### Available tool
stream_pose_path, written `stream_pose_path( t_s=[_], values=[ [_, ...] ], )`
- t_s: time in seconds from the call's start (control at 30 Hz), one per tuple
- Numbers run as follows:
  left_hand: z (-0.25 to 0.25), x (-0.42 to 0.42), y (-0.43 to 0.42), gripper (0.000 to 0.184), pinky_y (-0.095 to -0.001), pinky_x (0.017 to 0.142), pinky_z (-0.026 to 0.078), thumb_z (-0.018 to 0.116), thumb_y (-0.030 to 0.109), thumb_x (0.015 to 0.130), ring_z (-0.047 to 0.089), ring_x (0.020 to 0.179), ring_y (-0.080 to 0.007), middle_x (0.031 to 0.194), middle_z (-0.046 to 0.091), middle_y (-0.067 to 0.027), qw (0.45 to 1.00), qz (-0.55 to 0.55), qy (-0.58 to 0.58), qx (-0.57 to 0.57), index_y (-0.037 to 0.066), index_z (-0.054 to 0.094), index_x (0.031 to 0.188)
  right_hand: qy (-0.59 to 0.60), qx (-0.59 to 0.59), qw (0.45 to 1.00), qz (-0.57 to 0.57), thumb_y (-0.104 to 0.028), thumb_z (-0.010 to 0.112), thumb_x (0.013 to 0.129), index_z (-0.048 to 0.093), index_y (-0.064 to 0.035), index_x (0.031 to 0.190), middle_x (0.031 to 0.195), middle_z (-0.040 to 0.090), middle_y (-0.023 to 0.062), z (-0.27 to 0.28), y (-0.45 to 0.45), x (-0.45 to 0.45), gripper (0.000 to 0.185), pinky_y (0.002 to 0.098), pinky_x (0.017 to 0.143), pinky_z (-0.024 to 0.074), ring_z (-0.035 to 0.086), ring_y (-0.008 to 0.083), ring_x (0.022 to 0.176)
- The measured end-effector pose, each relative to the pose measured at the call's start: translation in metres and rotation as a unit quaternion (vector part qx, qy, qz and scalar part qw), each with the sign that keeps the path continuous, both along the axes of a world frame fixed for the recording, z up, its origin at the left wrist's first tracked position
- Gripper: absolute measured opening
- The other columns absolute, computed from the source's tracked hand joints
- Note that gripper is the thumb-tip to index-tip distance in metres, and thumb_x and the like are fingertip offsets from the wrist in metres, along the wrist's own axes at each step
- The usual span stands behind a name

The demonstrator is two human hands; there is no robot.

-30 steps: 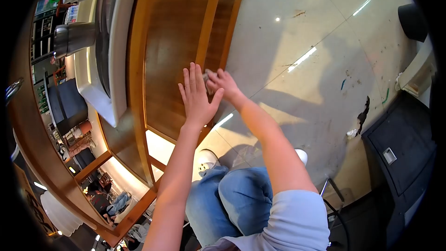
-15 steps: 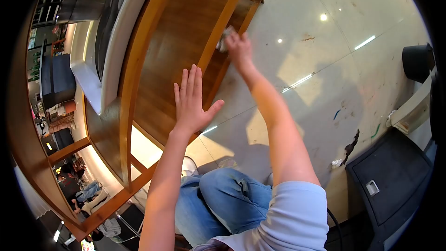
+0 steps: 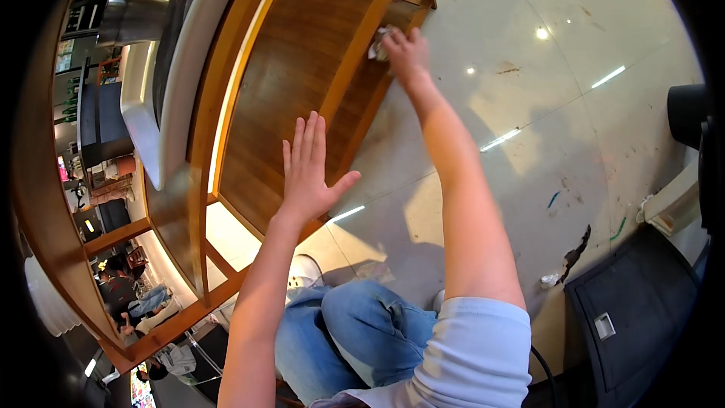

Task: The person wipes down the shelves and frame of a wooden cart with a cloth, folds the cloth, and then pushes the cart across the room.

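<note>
My right hand (image 3: 408,57) is closed on a crumpled whitish cloth (image 3: 379,45), pressed to the lower shelf (image 3: 362,94) of a brown wooden shelf unit near its far end. Part of the cloth is covered by the fingers. My left hand (image 3: 308,170) lies flat, fingers stretched and thumb out, over the shelf unit's upper wooden board (image 3: 283,68) near its front edge. It holds nothing; whether the palm touches the wood I cannot tell.
Glossy floor tiles (image 3: 521,174) with stains spread to the right. A black box with a metal latch (image 3: 612,302) stands at the lower right, and a black bin-like object (image 3: 686,115) above it. At left, people (image 3: 140,298) sit beyond the wooden frame (image 3: 200,310).
My right hand, with the cloth, has slid farther along the lower shelf toward its far end. The left hand stays nearly in place. The view has shifted slightly.
</note>
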State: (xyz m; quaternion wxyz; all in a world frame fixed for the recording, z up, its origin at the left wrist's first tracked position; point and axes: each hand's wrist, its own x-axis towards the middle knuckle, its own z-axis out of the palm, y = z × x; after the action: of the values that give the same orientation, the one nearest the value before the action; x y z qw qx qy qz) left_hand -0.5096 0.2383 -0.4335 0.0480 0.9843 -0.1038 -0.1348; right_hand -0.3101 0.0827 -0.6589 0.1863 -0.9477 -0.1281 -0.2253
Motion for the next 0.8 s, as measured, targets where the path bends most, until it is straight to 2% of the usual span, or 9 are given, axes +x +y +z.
stream_pose_path(
  t_s=[0.13,0.2,0.23,0.37,0.5,0.6,0.67,0.73,0.8],
  values=[
    [0.001,0.0,0.0,0.1,-0.0546,0.11,0.003,0.057,0.059,0.079,0.003,0.142,-0.0293,0.154,0.006,-0.0103,1.0,-0.001,0.0,0.001,0.01,0.004,0.147,-0.026,-0.075,0.99,-0.118,-0.018,0.057,0.078,0.066,-0.0184,0.085,0.101,0.059,-0.0007,0.02,-0.026,0.062,0.011,0.036,0.067,0.0451,0.052,0.025,0.094],
    [0.005,0.001,-0.002,0.1,-0.0536,0.111,0.002,0.057,0.058,0.079,0.002,0.142,-0.0291,0.154,0.006,-0.01,1.0,0.008,0.024,-0.008,0.01,0.003,0.148,-0.059,-0.045,0.985,-0.157,-0.019,0.056,0.08,0.067,-0.0164,0.082,0.102,0.058,-0.0016,0.025,-0.038,0.077,0.011,0.0371,0.067,0.0468,0.054,0.0254,0.089],
    [0.006,0.001,-0.002,0.101,-0.0529,0.111,0.002,0.058,0.059,0.078,0.002,0.142,-0.0289,0.154,0.006,-0.0098,0.999,0.014,0.034,-0.008,0.01,0.003,0.148,-0.054,-0.053,0.99,-0.12,-0.017,0.055,0.08,0.066,-0.0169,0.087,0.103,0.057,-0.0025,0.025,-0.044,0.075,0.013,0.0373,0.066,0.0489,0.054,0.0261,0.085],
    [0.005,0.0,-0.001,0.102,-0.0534,0.111,0.002,0.059,0.059,0.077,0.002,0.142,-0.0293,0.154,0.006,-0.0098,0.999,0.017,0.031,-0.013,0.01,0.003,0.148,0.007,0.054,0.983,-0.177,-0.012,0.053,0.08,0.063,-0.0213,0.094,0.111,0.056,-0.0042,0.009,-0.035,0.055,0.019,0.0361,0.07,0.0513,0.055,0.0296,0.089],
    [0.002,0.0,0.0,0.103,-0.0548,0.11,0.003,0.058,0.06,0.077,0.003,0.142,-0.0305,0.154,0.007,-0.0105,1.0,0.003,0.01,-0.016,0.01,0.004,0.147,0.09,0.049,0.988,-0.118,-0.011,0.058,0.076,0.063,-0.0198,0.096,0.116,0.055,-0.0037,0.015,-0.032,0.041,0.022,0.0366,0.072,0.052,0.054,0.0307,0.092],
    [0.0,-0.001,0.001,0.103,-0.0558,0.11,0.005,0.057,0.062,0.077,0.004,0.141,-0.0309,0.153,0.007,-0.0105,1.0,0.001,0.003,-0.017,0.01,0.004,0.147,0.106,0.012,0.992,-0.068,-0.01,0.065,0.07,0.062,-0.0151,0.097,0.116,0.055,0.0032,0.022,-0.006,0.007,0.028,0.0369,0.071,0.0532,0.053,0.0323,0.095],
    [0.0,-0.001,0.001,0.103,-0.0557,0.11,0.004,0.058,0.062,0.076,0.004,0.142,-0.0303,0.153,0.008,-0.01,1.0,0.0,-0.011,-0.02,0.01,0.004,0.147,0.094,-0.041,0.994,-0.035,-0.011,0.069,0.065,0.061,-0.0101,0.094,0.108,0.057,0.0109,0.025,0.017,-0.026,0.03,0.036,0.066,0.0538,0.052,0.0337,0.097],
    [-0.003,-0.002,0.003,0.103,-0.0566,0.109,0.002,0.053,0.067,0.077,0.002,0.142,-0.0322,0.153,0.006,-0.0122,0.999,0.001,-0.01,-0.035,0.011,0.003,0.148,0.146,-0.051,0.988,-0.002,-0.011,0.067,0.067,0.061,-0.0085,0.091,0.102,0.055,0.0135,0.032,0.044,-0.067,0.025,0.0359,0.063,0.054,0.051,0.0346,0.097],
    [-0.003,-0.002,0.003,0.103,-0.0548,0.11,0.003,0.054,0.067,0.076,0.003,0.142,-0.0282,0.154,0.008,-0.0091,0.999,0.008,-0.016,-0.03,0.01,0.007,0.147,0.149,-0.022,0.988,0.029,-0.014,0.065,0.069,0.061,-0.009,0.089,0.099,0.054,0.0126,0.035,0.071,-0.115,0.02,0.0348,0.063,0.0536,0.052,0.0342,0.096]
  ],
)
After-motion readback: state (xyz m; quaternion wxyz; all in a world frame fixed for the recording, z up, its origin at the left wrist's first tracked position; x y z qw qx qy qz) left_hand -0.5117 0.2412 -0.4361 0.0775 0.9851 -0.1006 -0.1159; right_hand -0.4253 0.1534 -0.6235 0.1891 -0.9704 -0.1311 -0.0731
